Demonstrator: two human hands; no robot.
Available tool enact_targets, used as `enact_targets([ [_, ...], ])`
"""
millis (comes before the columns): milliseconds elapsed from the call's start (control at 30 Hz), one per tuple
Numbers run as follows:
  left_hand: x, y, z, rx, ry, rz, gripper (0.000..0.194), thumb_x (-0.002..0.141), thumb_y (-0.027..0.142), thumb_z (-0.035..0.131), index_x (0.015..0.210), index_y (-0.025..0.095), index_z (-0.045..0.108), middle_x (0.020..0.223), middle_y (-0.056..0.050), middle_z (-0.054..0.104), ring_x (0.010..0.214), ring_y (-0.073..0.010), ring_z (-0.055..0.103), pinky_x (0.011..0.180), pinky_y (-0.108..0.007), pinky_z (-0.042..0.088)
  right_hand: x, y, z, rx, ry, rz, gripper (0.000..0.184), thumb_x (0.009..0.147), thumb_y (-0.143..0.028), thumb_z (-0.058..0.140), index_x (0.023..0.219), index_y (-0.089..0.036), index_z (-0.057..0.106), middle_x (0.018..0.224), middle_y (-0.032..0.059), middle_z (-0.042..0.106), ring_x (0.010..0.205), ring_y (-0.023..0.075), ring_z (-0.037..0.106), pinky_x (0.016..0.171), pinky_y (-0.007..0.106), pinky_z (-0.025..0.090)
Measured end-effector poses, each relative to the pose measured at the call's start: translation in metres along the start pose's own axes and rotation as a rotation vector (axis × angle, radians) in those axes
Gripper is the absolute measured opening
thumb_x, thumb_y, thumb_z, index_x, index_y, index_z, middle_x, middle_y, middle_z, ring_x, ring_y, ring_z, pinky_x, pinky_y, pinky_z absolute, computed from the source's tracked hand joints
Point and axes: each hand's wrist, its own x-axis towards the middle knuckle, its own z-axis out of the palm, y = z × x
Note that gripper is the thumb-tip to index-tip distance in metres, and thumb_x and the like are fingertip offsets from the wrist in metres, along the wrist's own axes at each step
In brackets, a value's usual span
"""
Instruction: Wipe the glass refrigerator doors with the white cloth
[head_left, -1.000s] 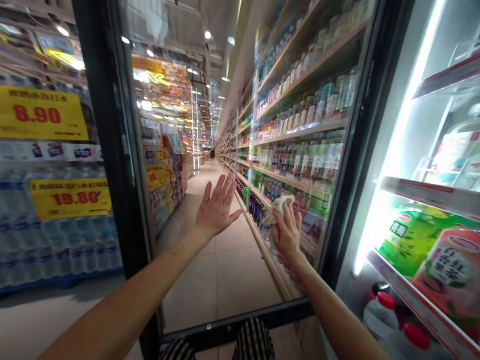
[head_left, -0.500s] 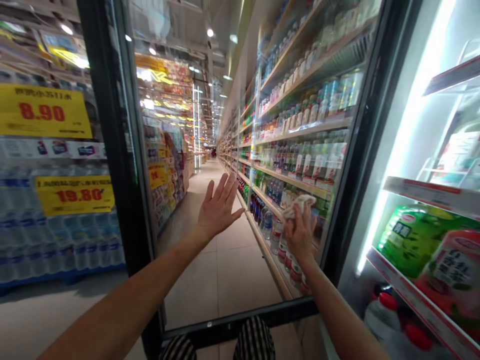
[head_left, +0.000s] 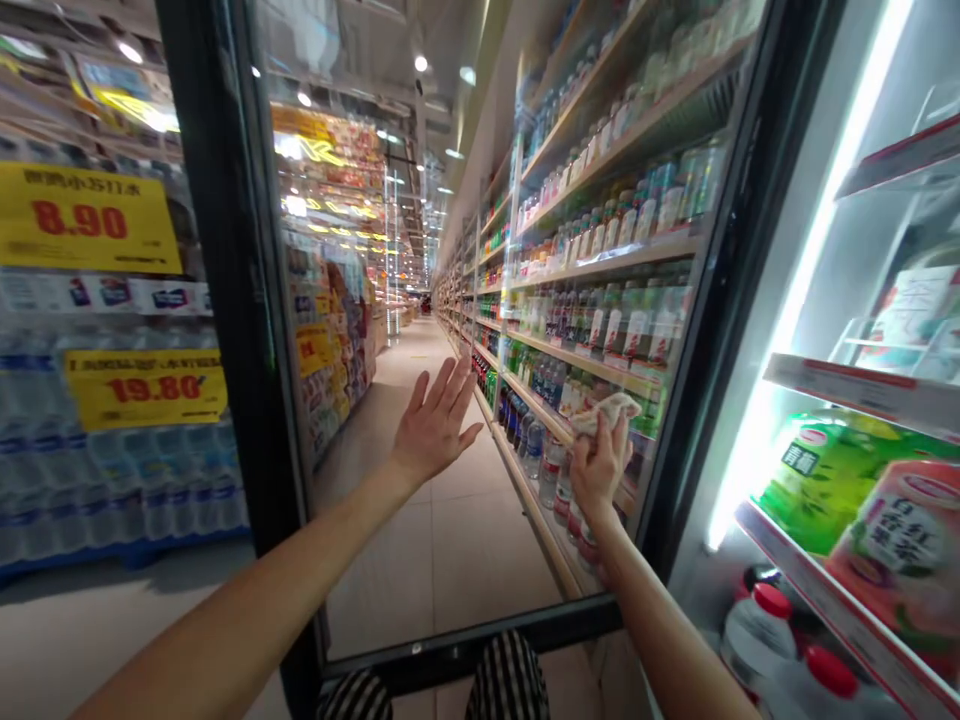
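Note:
A glass door (head_left: 375,560) in a black frame stands before me, with the aisle visible through it or mirrored in it; I cannot tell which. My left hand (head_left: 435,425) lies spread at the middle of the pane, fingers pointing up, holding nothing. Toward the pane's right side, my right hand (head_left: 602,465) grips a pale, crumpled cloth (head_left: 609,410). The cloth is pressed against the glass under the fingertips, and part of it sticks out above them.
On the right are a lit cooler shelf (head_left: 847,385), a green drink bottle (head_left: 817,480), a pink one (head_left: 911,560) and red-capped bottles (head_left: 761,630). Stacked water bottles (head_left: 112,450) with yellow price signs (head_left: 86,220) stand left. My striped knees (head_left: 508,680) are below.
My right hand and the cloth have shifted slightly on the glass, and more of the cloth shows above the fingers. My left hand has stayed nearly in place.

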Motion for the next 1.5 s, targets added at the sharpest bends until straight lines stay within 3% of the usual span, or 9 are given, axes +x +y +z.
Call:
enact_targets([
  [67,-0.006,0.001,-0.001,-0.002,-0.013,-0.001,0.073,0.083,0.042,0.048,0.141,0.013,0.016,0.145,-0.013,0.027,0.138,-0.0223,0.01,0.112,-0.043,0.009,-0.006,-0.011,0.002,0.011,-0.007,-0.016,0.049,0.084,-0.023,0.039,0.132,-0.018,0.04,0.144,0.0177,0.03,0.135,0.0287,0.024,0.102,0.058,0.024],
  [233,-0.037,0.001,-0.002,-0.017,-0.049,0.008,0.07,0.082,0.037,0.05,0.141,0.016,0.019,0.141,-0.011,0.035,0.137,-0.0195,0.015,0.113,-0.04,0.011,-0.033,-0.039,-0.001,0.07,-0.277,-0.528,0.048,0.08,-0.016,0.045,0.127,-0.026,0.046,0.14,0.0082,0.039,0.135,0.0237,0.025,0.108,0.052,0.018],
  [433,-0.059,0.002,-0.002,-0.012,-0.079,0.004,0.066,0.083,0.035,0.049,0.141,0.018,0.022,0.14,-0.009,0.037,0.135,-0.0202,0.023,0.112,-0.04,0.012,-0.003,-0.026,0.003,0.03,0.004,0.065,0.051,0.085,-0.025,0.037,0.135,-0.02,0.035,0.145,0.0174,0.027,0.134,0.0303,0.024,0.1,0.061,0.025],
  [633,-0.058,0.005,-0.004,-0.02,-0.081,-0.034,0.063,0.084,0.035,0.047,0.14,0.017,0.024,0.14,-0.01,0.036,0.135,-0.0201,0.023,0.112,-0.04,0.013,-0.029,-0.07,0.003,0.105,-0.282,-0.56,0.047,0.082,-0.017,0.043,0.128,-0.027,0.045,0.14,0.0074,0.04,0.136,0.0217,0.024,0.109,0.052,0.016],
  [700,-0.06,0.006,-0.004,-0.015,-0.094,-0.036,0.061,0.084,0.035,0.046,0.139,0.017,0.026,0.14,-0.009,0.036,0.135,-0.02,0.024,0.112,-0.04,0.013,-0.029,-0.057,0.0,0.071,-0.241,-0.499,0.045,0.082,-0.018,0.044,0.126,-0.026,0.047,0.139,0.0089,0.041,0.135,0.0228,0.025,0.108,0.054,0.016],
  [867,-0.063,0.009,-0.003,0.004,-0.133,-0.063,0.057,0.085,0.037,0.044,0.137,0.016,0.031,0.142,-0.008,0.033,0.135,-0.0207,0.024,0.112,-0.042,0.012,-0.016,-0.017,0.0,-0.027,-0.011,0.034,0.048,0.085,-0.025,0.037,0.133,-0.017,0.039,0.143,0.0194,0.03,0.133,0.0308,0.027,0.1,0.06,0.026],
  [1067,-0.063,0.011,-0.002,0.018,-0.132,-0.084,0.058,0.085,0.039,0.044,0.137,0.015,0.032,0.141,-0.009,0.036,0.135,-0.0213,0.023,0.112,-0.042,0.012,-0.045,-0.044,0.001,0.048,-0.275,-0.44,0.045,0.081,-0.016,0.044,0.125,-0.025,0.048,0.142,0.0092,0.036,0.135,0.0246,0.025,0.107,0.052,0.019],
  [1300,-0.065,0.014,0.001,0.03,-0.143,-0.088,0.061,0.084,0.04,0.045,0.138,0.015,0.029,0.142,-0.009,0.034,0.136,-0.0211,0.02,0.112,-0.043,0.008,-0.034,-0.016,-0.002,-0.046,-0.002,0.036,0.048,0.085,-0.022,0.038,0.132,-0.015,0.04,0.142,0.0199,0.031,0.134,0.0292,0.027,0.1,0.056,0.029],
  [1500,-0.066,0.016,0.003,0.0,-0.12,-0.095,0.064,0.084,0.041,0.047,0.138,0.013,0.029,0.14,-0.013,0.036,0.137,-0.0214,0.019,0.112,-0.044,0.009,-0.059,-0.039,-0.006,0.037,-0.325,-0.473,0.041,0.082,-0.017,0.045,0.122,-0.025,0.051,0.14,0.01,0.039,0.135,0.0237,0.026,0.107,0.052,0.019],
])
